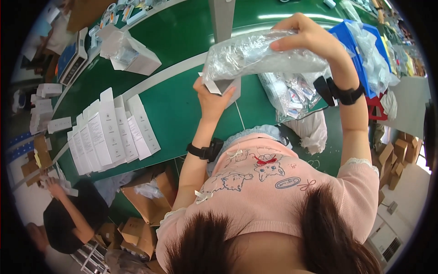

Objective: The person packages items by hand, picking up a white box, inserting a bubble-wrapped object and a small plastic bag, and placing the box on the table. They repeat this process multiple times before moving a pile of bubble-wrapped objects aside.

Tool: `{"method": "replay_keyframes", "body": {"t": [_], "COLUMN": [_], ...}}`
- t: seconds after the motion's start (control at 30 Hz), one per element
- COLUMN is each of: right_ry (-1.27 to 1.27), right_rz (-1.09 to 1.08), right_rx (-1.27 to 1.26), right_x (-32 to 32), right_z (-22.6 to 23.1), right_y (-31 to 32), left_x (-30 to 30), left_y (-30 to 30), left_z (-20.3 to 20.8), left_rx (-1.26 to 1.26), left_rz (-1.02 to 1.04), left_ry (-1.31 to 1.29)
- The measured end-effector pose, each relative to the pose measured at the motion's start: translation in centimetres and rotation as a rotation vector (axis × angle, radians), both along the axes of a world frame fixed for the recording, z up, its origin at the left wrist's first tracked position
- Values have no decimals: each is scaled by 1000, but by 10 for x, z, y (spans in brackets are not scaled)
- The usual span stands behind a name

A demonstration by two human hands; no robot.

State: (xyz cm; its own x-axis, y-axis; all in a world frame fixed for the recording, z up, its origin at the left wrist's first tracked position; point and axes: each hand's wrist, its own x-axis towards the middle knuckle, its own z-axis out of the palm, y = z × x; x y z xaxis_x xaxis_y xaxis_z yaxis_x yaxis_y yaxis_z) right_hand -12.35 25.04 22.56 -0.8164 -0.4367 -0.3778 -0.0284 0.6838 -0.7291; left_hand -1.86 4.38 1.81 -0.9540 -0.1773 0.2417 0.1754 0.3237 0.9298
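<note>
My right hand [311, 40] grips a clear, crinkled plastic bag [246, 54] from above, thumb and fingers closed on its right part. What lies inside the bag is hard to make out. Below the bag's left end, my left hand [210, 100] is wrapped round a small white box [233, 92] with a flap standing up. The bag covers much of that box's top, so I cannot tell whether any of the bag is inside it. Just under my right forearm, several clear bags with small parts [292, 98] lie on the green table [175, 109].
White boxes [102, 137] stand in a row at left. Behind them sits an open white box [145, 61] with plastic in it. A metal post [223, 20] rises ahead. A blue bin [382, 55] is at far right. Another person [73, 214] works at lower left, beside cartons [153, 198].
</note>
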Motion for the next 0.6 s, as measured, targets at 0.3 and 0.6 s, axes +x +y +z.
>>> {"method": "replay_keyframes", "body": {"t": [0.3, 0.6], "right_ry": [-1, 438], "right_rz": [306, 582], "right_rx": [87, 696], "right_x": [-7, 14], "right_z": [15, -47], "right_y": [-8, -121], "left_x": [-1, 12], "left_y": [7, 16], "left_z": [10, -14], "left_rx": [-262, -204], "left_rz": [-8, 27], "left_ry": [126, 110]}}
